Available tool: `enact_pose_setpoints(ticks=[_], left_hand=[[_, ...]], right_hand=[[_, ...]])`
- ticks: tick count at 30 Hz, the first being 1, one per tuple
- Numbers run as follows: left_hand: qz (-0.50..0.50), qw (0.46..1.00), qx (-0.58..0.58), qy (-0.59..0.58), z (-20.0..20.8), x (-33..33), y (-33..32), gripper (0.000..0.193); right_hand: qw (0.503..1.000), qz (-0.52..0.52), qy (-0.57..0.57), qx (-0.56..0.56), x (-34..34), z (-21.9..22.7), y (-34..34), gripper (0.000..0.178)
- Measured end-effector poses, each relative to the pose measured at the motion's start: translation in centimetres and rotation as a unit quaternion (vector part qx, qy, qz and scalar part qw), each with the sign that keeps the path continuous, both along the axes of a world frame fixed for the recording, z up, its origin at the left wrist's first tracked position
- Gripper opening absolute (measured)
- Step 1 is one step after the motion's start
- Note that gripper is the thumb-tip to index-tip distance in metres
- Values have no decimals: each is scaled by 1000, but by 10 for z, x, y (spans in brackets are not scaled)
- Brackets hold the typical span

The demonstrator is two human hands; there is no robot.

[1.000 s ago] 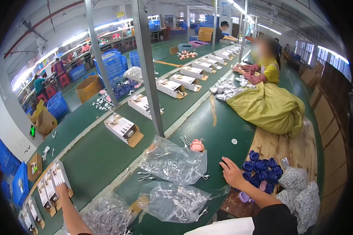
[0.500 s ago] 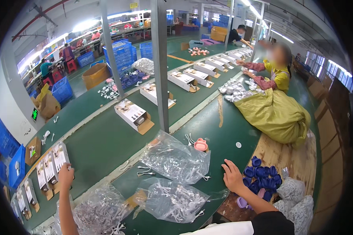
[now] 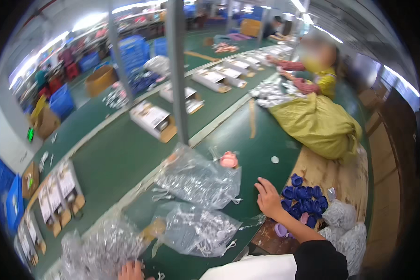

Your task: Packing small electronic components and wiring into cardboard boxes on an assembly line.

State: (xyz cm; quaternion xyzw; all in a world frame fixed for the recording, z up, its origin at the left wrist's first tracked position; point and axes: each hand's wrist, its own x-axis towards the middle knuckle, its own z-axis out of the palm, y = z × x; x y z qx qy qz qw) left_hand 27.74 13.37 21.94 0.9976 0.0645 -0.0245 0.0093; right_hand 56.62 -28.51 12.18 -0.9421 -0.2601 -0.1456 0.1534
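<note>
My left hand (image 3: 131, 270) is low in the picture, at the near edge of a clear plastic bag (image 3: 95, 245) that looks full of cables. Its fingers, partly cut off by the lower edge, look extended, with the thumb apart. My right hand (image 3: 269, 199) lies with fingers stretched out over the green table, beside a cluster of dark blue molded cups (image 3: 303, 192). Between my hands are two more clear bags, one with white cables (image 3: 203, 229) and one farther off (image 3: 198, 179). A pink molded piece (image 3: 228, 159) sits at that far bag's edge.
Open printed boxes (image 3: 151, 117) stand along the green conveyor (image 3: 112, 154), with more at the left (image 3: 60, 193). A metal post (image 3: 177, 79) rises by the belt. A large yellow-green sack (image 3: 315, 123) lies at the right, near a co-worker (image 3: 324, 79). Stuffed bags (image 3: 343, 217) are near right.
My left hand has left the boxes on the left and come down toward the near bag. My right hand stays beside the blue cups. The whole view has shifted slightly.
</note>
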Motion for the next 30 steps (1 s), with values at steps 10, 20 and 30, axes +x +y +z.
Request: enact_pose_setpoints(ticks=[10,20,30], left_hand=[[64,994,71,51,-40,8,12,15],[85,991,-100,17,-16,18,5,19],[143,942,-285,-107,40,41,65,24]], right_hand=[[999,-7,33,-8,-2,1,11,42],[1000,-4,13,-11,-1,-3,8,45],[1000,-13,-6,12,-1,1,-7,42]])
